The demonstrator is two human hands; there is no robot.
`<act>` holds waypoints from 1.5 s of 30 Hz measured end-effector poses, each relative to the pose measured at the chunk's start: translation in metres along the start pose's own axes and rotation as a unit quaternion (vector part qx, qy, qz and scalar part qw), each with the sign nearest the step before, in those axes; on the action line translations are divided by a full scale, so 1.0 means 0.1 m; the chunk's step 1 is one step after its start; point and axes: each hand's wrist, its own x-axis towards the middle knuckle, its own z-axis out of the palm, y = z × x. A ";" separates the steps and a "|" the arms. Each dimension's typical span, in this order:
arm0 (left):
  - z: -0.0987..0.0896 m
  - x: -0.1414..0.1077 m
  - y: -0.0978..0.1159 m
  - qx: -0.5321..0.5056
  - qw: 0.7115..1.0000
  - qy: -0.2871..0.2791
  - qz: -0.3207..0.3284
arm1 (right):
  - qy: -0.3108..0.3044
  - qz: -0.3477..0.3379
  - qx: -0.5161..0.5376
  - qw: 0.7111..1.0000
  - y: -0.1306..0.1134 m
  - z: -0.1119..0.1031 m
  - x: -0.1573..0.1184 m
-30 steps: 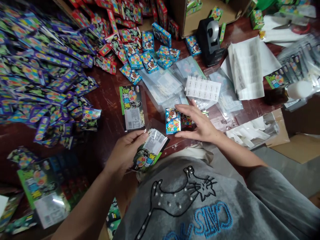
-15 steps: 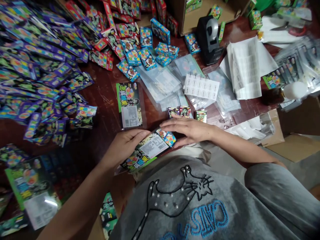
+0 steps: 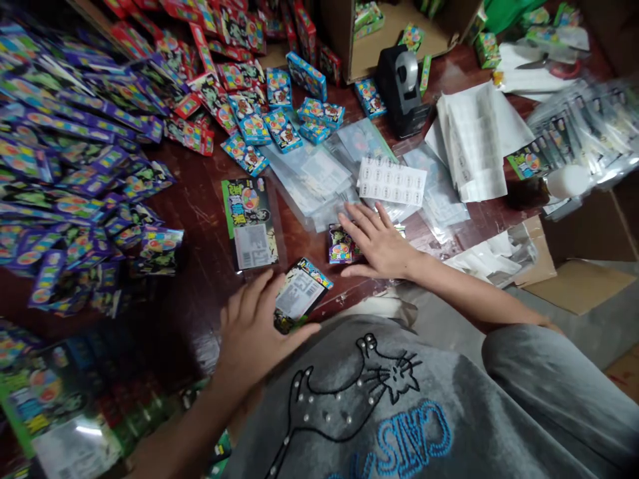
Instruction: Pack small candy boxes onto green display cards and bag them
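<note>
My left hand (image 3: 252, 326) is open, fingers spread, at the table's near edge. Beside its fingers lies a printed bag (image 3: 299, 293) with a white label and a blue box end showing at its far corner; part of the bag is behind the hand. My right hand (image 3: 382, 246) is open too, its fingers spread over a few small boxes. A purple box (image 3: 340, 243) shows to the left of its fingers, and the others are mostly covered. Another printed bag (image 3: 252, 226) lies flat beyond my left hand.
Piles of purple boxes (image 3: 94, 159) and red boxes (image 3: 239, 33) fill the left and back. Blue boxes (image 3: 283, 130), clear bags (image 3: 312, 176), a sticker sheet (image 3: 392, 181), a black tape dispenser (image 3: 399, 90) and scissors (image 3: 564, 66) lie further back and right.
My left hand has let go of the printed bag and spread its fingers. The bag now lies on the table. My right hand has moved off the bag onto the small boxes.
</note>
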 end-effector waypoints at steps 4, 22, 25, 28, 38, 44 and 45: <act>0.15 -0.13 0.01 0.050 0.999 0.000 0.006 | -0.018 -0.051 0.057 0.997 0.10 0.07 0.06; 0.14 0.18 -0.21 0.001 0.992 -0.021 0.127 | -0.085 -0.168 0.142 0.972 -0.12 0.15 0.11; 0.18 0.24 -0.22 0.011 0.992 -0.035 0.120 | -0.085 -0.132 0.139 0.978 -0.03 0.07 0.08; 0.21 0.28 -0.25 0.010 0.993 -0.045 0.107 | -0.081 -0.086 0.105 0.987 0.12 -0.10 -0.02; 0.26 0.42 -0.05 -0.018 0.983 -0.024 0.179 | -0.100 -0.100 0.121 0.983 0.05 -0.15 0.05; 0.23 0.42 -0.07 -0.007 0.988 -0.002 0.152 | -0.009 0.032 0.059 0.998 0.31 -0.47 -0.53; 0.24 0.44 -0.06 -0.007 0.988 0.001 0.156 | -0.008 0.059 0.042 0.997 0.35 -0.50 -0.64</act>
